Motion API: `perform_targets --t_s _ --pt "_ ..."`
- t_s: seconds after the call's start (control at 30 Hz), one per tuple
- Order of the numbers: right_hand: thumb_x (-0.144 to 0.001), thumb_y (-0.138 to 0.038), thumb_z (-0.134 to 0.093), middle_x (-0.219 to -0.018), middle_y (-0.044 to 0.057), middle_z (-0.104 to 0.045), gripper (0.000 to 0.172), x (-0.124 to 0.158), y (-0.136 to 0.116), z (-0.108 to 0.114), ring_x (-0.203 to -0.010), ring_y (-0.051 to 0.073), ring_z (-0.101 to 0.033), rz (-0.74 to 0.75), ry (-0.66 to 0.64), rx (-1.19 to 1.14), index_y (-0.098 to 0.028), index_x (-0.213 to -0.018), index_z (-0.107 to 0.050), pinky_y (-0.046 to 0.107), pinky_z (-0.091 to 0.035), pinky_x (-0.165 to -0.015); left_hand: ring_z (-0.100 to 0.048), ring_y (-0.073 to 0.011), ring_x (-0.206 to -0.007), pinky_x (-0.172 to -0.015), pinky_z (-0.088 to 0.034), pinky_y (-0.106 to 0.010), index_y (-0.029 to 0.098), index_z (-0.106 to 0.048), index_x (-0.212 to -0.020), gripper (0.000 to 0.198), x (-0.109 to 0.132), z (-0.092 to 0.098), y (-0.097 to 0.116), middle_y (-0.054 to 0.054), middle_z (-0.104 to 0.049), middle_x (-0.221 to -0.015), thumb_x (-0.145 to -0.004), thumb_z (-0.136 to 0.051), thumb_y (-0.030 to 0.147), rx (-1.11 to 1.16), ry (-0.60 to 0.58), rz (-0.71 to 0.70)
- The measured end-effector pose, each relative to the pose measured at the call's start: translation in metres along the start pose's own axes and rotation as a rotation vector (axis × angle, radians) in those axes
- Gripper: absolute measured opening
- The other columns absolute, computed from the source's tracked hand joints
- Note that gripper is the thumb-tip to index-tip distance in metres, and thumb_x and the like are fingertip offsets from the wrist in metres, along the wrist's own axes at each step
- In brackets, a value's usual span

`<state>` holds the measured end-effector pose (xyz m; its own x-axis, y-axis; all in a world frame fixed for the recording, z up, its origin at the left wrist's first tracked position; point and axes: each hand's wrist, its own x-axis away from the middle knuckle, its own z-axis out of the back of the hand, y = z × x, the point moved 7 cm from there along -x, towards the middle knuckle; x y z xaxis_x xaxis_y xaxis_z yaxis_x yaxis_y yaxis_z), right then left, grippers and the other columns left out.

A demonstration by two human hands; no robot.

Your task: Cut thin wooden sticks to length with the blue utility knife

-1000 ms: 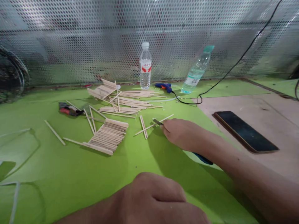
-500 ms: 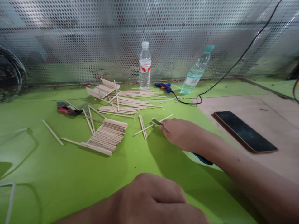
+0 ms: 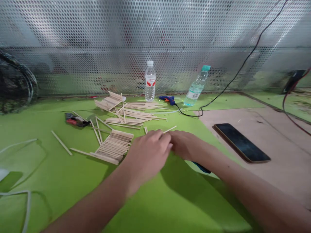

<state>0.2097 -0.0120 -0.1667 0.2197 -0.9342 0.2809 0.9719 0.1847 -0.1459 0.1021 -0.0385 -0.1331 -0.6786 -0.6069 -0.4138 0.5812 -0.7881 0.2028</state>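
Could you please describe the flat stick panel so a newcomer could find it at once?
On the green mat, find the left hand. Just left of it lies the panel, nearer than the loose pile by the upright bottle. Unlike the scattered sticks around it, its sticks sit side by side in one tidy raft.

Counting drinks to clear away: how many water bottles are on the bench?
2. The upright bottle stands at the mesh wall behind the stick pile; the leaning bottle tilts against the mesh right of it, past the glue gun. None looks hidden.
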Motion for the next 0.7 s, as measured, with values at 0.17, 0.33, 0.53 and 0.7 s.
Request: perform_targets --t_s 0.17,0.33,0.53,0.7 --pt "-0.097 -0.017 -0.043 -0.08 0.013 -0.071 0.025 -0.003 0.007 -0.004 -0.071 0.023 -0.068 -0.009 0.048 0.132 -0.015 -0.089 -0.067 0.032 -0.027 -0.055 -0.069 -0.0188 -0.092 -0.081 -0.06 -0.036 0.013 -0.071 -0.107 0.022 0.004 -0.029 -0.035 -0.008 -0.072 -0.102 -0.099 -0.05 0.009 -0.068 -0.242 0.169" --pt "-0.101 -0.024 -0.038 -0.08 0.013 -0.07 0.032 -0.007 0.008 -0.007 -0.071 0.024 -0.067 0.02 0.058 0.151 -0.015 -0.088 -0.066 0.032 -0.027 -0.055 -0.067 -0.0199 -0.098 -0.085 -0.06 -0.036 0.012 -0.07 -0.11 0.021 0.001 -0.023 -0.043 -0.01 -0.071 -0.108 -0.1 -0.051 0.012 -0.113 -0.212 0.214" --pt "-0.105 -0.026 -0.032 -0.084 0.015 -0.071 0.04 -0.006 0.005 -0.005 -0.074 0.024 -0.067 0.005 0.015 0.159 -0.014 -0.091 -0.067 0.032 -0.033 -0.06 -0.068 -0.0174 -0.091 -0.08 -0.059 -0.032 0.012 -0.071 -0.107 0.019 0.001 -0.03 -0.054 -0.01 -0.07 -0.107 -0.101 -0.052 0.015 -0.107 -0.265 0.25" --pt "-0.105 -0.024 -0.03 -0.086 0.016 -0.071 0.04 -0.006 0.003 -0.005 -0.078 0.027 -0.07 -0.001 -0.003 0.159 -0.014 -0.095 -0.067 0.033 -0.036 -0.061 -0.067 -0.0153 -0.083 -0.078 -0.059 -0.033 0.013 -0.072 -0.101 0.025 -0.002 -0.037 -0.056 -0.01 -0.07 -0.104 -0.102 -0.047 0.013 -0.052 -0.251 0.241"
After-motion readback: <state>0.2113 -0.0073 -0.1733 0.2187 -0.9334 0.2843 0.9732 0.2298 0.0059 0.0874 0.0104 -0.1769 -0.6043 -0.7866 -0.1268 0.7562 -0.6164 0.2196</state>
